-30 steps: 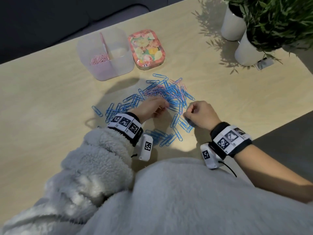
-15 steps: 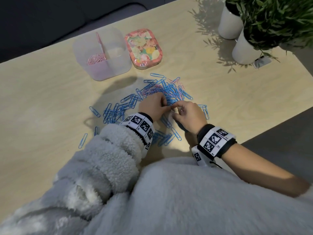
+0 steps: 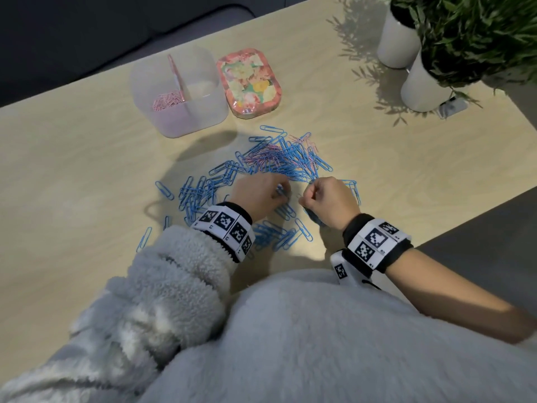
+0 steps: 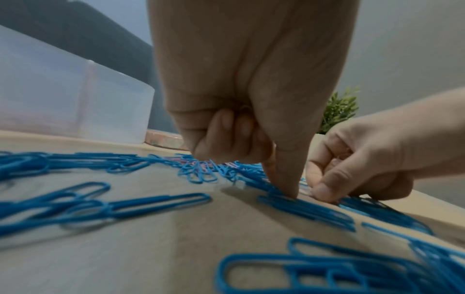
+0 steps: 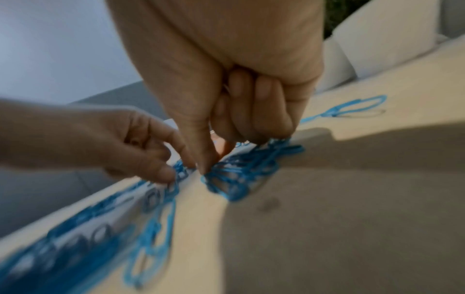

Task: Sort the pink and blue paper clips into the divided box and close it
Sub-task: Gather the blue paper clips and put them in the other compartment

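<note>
On the light wooden surface (image 3: 72, 170) lies a loose heap of blue wire paper clips (image 3: 287, 164), with a few pink wire paper clips (image 3: 261, 154) tangled into its far part and more blue ones scattered toward the person. The left hand (image 3: 258, 196) is low over the near edge of the heap; in the left wrist view its thumb tip presses down on a blue clip against the surface while the remaining fingers (image 4: 226, 135) are curled into the palm, and whether they enclose anything cannot be told. The right hand (image 3: 328, 199) sits just beside it, fingers curled, with the fingertips (image 5: 266, 127) down on a bunch of blue clips; the right wrist view is blurred, so whether the grip actually pinches them cannot be told. The translucent divided plastic box (image 3: 186, 117) stands open beyond the heap, well apart from both hands, with a pile of pink clips (image 3: 167, 100) in its left compartment. The floral-patterned pink lid (image 3: 250, 82) lies flat just beside the box on its right. Two white plant pots (image 3: 421, 82) with green foliage stand at the far right corner.
</note>
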`<action>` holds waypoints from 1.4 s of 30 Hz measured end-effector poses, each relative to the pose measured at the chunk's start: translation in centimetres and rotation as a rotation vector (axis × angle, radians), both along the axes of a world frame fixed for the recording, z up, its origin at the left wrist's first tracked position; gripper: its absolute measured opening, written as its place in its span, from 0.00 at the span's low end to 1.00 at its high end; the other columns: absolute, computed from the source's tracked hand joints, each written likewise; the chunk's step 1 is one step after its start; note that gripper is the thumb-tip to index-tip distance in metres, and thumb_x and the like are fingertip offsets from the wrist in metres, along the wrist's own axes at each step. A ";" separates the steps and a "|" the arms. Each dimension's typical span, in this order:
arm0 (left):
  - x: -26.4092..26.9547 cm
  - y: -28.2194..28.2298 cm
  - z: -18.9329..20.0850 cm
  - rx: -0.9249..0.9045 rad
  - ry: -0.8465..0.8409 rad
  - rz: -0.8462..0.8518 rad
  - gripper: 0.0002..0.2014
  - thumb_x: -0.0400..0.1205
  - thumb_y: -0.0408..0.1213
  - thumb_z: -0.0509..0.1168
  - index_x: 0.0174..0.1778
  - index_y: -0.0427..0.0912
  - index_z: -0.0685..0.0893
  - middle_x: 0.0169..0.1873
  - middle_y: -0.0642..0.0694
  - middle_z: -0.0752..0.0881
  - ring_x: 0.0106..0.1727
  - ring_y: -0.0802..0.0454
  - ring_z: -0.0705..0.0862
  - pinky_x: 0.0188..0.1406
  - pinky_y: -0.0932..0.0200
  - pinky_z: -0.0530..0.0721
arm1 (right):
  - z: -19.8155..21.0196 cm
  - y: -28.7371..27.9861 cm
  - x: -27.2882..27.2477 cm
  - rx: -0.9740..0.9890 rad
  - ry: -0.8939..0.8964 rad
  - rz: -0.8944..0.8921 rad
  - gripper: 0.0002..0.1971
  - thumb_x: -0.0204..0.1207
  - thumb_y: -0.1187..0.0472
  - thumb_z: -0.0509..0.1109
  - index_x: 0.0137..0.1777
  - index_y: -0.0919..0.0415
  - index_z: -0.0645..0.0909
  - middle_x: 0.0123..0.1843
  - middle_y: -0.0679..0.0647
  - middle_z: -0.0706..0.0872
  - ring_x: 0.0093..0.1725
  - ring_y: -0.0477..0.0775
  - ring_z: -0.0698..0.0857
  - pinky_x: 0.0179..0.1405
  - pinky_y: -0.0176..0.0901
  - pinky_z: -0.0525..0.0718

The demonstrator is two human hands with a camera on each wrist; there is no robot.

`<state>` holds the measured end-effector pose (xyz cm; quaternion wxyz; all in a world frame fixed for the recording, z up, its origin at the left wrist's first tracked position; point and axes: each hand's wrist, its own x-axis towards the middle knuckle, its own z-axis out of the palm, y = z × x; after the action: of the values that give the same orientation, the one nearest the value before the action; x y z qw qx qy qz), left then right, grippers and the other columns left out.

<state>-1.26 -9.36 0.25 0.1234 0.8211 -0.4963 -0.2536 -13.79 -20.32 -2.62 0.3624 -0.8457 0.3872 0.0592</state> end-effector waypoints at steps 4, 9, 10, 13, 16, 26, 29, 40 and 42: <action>0.4 1.1 -0.3 0.115 0.037 -0.050 0.05 0.75 0.45 0.69 0.45 0.52 0.86 0.40 0.54 0.87 0.48 0.52 0.85 0.40 0.62 0.73 | 0.8 -1.7 0.3 0.147 -0.162 -0.037 0.10 0.72 0.66 0.67 0.30 0.59 0.76 0.30 0.58 0.81 0.31 0.50 0.79 0.37 0.43 0.77; 1.0 1.5 -0.1 0.026 0.085 0.080 0.10 0.79 0.48 0.65 0.51 0.49 0.83 0.25 0.56 0.74 0.39 0.47 0.82 0.36 0.59 0.70 | 3.5 -4.8 0.1 0.633 -0.516 -0.429 0.17 0.76 0.78 0.55 0.30 0.61 0.72 0.22 0.60 0.80 0.12 0.46 0.71 0.11 0.29 0.68; 1.1 1.2 0.0 -0.007 0.042 0.106 0.12 0.81 0.48 0.62 0.56 0.48 0.81 0.27 0.54 0.77 0.41 0.44 0.83 0.36 0.58 0.70 | 3.9 -5.3 0.2 0.702 -0.544 -0.475 0.15 0.76 0.78 0.54 0.34 0.61 0.73 0.20 0.57 0.82 0.12 0.46 0.74 0.11 0.30 0.69; 1.3 0.4 0.4 0.017 -0.096 0.080 0.18 0.84 0.44 0.56 0.70 0.50 0.73 0.44 0.42 0.87 0.50 0.41 0.85 0.40 0.54 0.73 | 4.0 -6.2 0.9 0.796 -0.510 -0.524 0.14 0.77 0.76 0.51 0.42 0.62 0.76 0.20 0.52 0.81 0.15 0.46 0.77 0.11 0.31 0.72; 1.1 0.9 0.2 0.084 -0.160 0.000 0.18 0.84 0.42 0.55 0.70 0.54 0.74 0.49 0.41 0.88 0.54 0.39 0.85 0.43 0.50 0.79 | 3.6 -5.6 2.0 0.828 -0.404 -0.510 0.15 0.79 0.66 0.53 0.32 0.62 0.75 0.23 0.53 0.72 0.15 0.48 0.75 0.11 0.31 0.70; 3.1 3.2 -0.9 0.046 -0.200 0.170 0.17 0.84 0.45 0.57 0.68 0.52 0.76 0.44 0.42 0.90 0.50 0.41 0.86 0.40 0.51 0.79 | 1.9 -0.9 5.6 -0.063 -0.079 0.112 0.11 0.73 0.51 0.70 0.41 0.58 0.86 0.36 0.52 0.81 0.39 0.52 0.76 0.39 0.44 0.71; 3.0 3.9 -0.5 0.069 -0.239 0.146 0.15 0.83 0.47 0.58 0.64 0.55 0.81 0.45 0.43 0.90 0.52 0.42 0.85 0.40 0.52 0.78 | 1.9 0.2 6.2 -0.149 0.027 0.108 0.10 0.68 0.48 0.74 0.38 0.56 0.85 0.36 0.50 0.82 0.40 0.53 0.77 0.39 0.41 0.70; 3.4 2.7 0.3 -0.024 -0.154 0.358 0.10 0.80 0.44 0.60 0.50 0.48 0.85 0.44 0.42 0.88 0.50 0.40 0.85 0.39 0.54 0.74 | 2.4 -1.7 5.0 0.551 -0.277 -0.301 0.13 0.74 0.67 0.69 0.29 0.62 0.73 0.19 0.58 0.66 0.12 0.44 0.60 0.14 0.25 0.58; 3.2 1.0 0.3 0.005 -0.104 0.381 0.11 0.79 0.48 0.62 0.48 0.48 0.85 0.46 0.42 0.88 0.51 0.40 0.84 0.42 0.54 0.76 | 2.5 -2.8 4.4 0.618 -0.274 -0.352 0.15 0.74 0.66 0.69 0.27 0.57 0.71 0.15 0.48 0.67 0.12 0.42 0.60 0.14 0.25 0.62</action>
<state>1.97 -8.35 0.50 0.1413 0.9125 -0.3370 -0.1841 -9.42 -23.08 -0.08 0.6535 -0.6171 0.4383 -0.0035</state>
